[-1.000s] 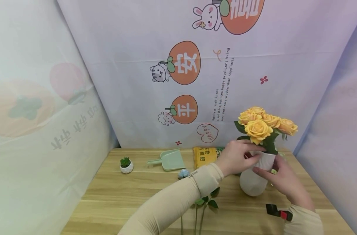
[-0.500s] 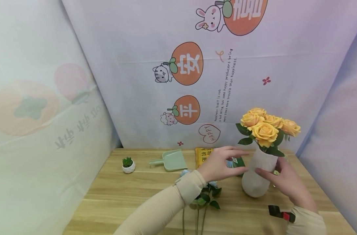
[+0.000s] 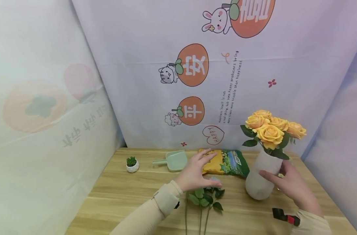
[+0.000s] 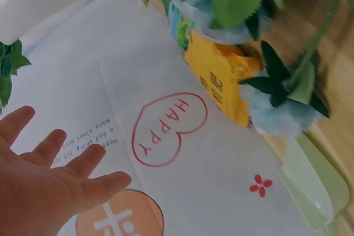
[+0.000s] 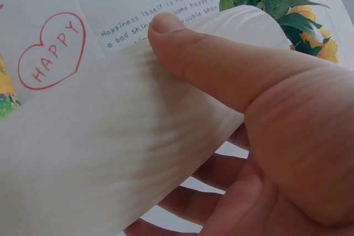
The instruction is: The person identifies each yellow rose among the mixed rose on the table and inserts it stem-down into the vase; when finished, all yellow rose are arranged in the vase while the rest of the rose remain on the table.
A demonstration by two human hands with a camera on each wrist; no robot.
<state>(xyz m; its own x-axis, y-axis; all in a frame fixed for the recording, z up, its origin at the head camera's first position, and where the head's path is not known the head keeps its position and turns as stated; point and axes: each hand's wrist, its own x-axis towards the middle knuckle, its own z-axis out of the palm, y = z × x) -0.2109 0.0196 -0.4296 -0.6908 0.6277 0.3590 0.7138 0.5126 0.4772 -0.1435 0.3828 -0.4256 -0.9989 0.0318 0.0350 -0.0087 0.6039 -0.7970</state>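
My right hand point(image 3: 297, 187) grips a white vase point(image 3: 262, 178) near its neck, thumb across the front and fingers behind it. The vase leans a little to the right in the head view. Several yellow roses point(image 3: 270, 134) with dark green leaves stand in its mouth. Well to the left, my left hand point(image 3: 196, 173) is spread and holds nothing. Below it lie blue flowers point(image 4: 279, 106) with long green stems point(image 3: 200, 215), partly covered by that hand in the head view. In the right wrist view the thumb point(image 5: 204, 62) presses on the vase's ribbed side.
A yellow and green printed bag point(image 3: 225, 162) lies at the back of the wooden table point(image 3: 119, 199). Left of it are a pale green dustpan point(image 3: 176, 160) and a small potted succulent point(image 3: 132, 164). A printed cloth point(image 3: 154, 42) hangs behind. Something small sits behind the vase, mostly hidden.
My left hand has left the roses and vase neck and moved left, over the blue flowers. The right hand stays on the vase. The whole head view has shifted slightly.
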